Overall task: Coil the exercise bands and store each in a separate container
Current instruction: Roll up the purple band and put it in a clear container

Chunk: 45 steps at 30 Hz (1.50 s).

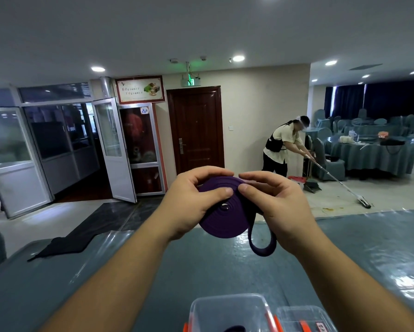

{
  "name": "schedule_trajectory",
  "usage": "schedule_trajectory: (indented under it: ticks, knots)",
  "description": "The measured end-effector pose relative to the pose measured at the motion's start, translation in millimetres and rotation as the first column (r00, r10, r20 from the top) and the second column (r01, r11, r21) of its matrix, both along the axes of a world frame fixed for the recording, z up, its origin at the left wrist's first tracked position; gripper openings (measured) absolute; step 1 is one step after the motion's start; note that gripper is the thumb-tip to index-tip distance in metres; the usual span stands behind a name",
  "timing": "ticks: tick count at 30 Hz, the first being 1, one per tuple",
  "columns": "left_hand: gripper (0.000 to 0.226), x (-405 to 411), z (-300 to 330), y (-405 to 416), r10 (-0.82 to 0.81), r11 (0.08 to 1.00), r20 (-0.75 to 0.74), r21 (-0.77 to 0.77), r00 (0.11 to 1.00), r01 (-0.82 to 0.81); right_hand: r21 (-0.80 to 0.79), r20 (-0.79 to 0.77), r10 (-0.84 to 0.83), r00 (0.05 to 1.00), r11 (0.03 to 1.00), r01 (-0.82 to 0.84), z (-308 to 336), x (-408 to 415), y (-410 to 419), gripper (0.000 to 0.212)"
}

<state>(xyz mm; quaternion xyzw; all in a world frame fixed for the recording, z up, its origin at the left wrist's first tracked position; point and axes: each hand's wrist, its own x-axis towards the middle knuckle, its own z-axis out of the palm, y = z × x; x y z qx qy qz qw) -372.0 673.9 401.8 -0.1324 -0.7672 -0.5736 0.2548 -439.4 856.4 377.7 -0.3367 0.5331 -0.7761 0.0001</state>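
Pinching the flat purple rubber exercise band point(221, 212) between both hands, the person is holding it up above the teal plastic-covered table point(177, 264), wound into a near-complete disc with a short loop of tail dangling below. The left hand point(191, 202) is gripping the coil's left side, thumb pressing on its face; the right hand point(278, 204) is grasping the right edge, thumb meeting the other near the top. The band is looking light, soft and springy, so the coil is likely wanting to unwind if pressure eases; holding it across the flat faces seems safest. A clear plastic container with orange clips point(227, 312) is waiting near the bottom edge, another clear container point(304, 318) beside it.
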Motion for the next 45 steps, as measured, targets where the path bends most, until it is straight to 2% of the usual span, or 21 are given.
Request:
schedule_trajectory:
  ticks: [3,9,16,25,28,32,34,38,40,42,45]
  knots:
    - [0.03,-3,-7,2,0.029,0.989,-0.02,0.142,0.999,-0.026,-0.018,-0.002,-0.015,1.0,1.0,0.015,-2,-1,0,0.023]
    - [0.019,-5,-13,6,0.028,0.978,0.055,0.204,0.998,-0.038,0.088,-0.057,0.012,0.998,0.996,-0.007,-4,-4,3,0.021]
    - [0.014,-9,-21,6,0.039,0.913,0.063,0.404,0.997,-0.061,0.044,0.009,-0.024,1.0,0.999,0.024,-13,-3,-4,0.022]
    - [0.006,-9,-19,7,0.044,0.866,0.105,0.492,0.993,-0.09,0.071,-0.01,-0.021,1.0,0.997,0.021,-17,-6,-7,0.024]
    - [0.009,-9,-21,5,0.067,0.883,0.118,0.455,0.991,-0.114,0.099,-0.016,-0.011,1.0,0.995,0.013,-16,-7,-7,0.025]
    - [0.032,-4,-21,-3,-0.062,0.97,0.161,0.241,0.985,0.021,0.121,-0.02,-0.012,1.0,0.992,0.014,-12,-11,-2,0.024]
    - [0.035,-4,-21,-5,-0.073,0.967,0.146,0.252,0.987,0.035,0.089,-0.009,-0.015,1.0,0.996,0.016,-11,-9,-3,0.023]
    - [0.033,-9,-23,1,-0.065,0.902,0.066,0.431,0.996,0.03,-0.027,0.058,-0.031,0.998,0.999,0.032,-15,-5,-8,0.019]
    - [0.033,-11,-25,4,-0.038,0.885,0.063,0.465,0.997,0.004,-0.05,0.074,-0.035,0.997,0.998,0.039,-17,-5,-9,0.02]
    - [0.032,-11,-25,4,-0.033,0.901,0.089,0.433,0.996,-0.008,-0.04,0.079,-0.05,0.996,0.998,0.053,-19,-6,-8,0.02]
    - [0.034,-10,-19,-3,-0.039,0.958,0.129,0.286,0.991,0.001,0.035,0.033,-0.067,0.997,0.997,0.066,-21,-8,-5,0.019]
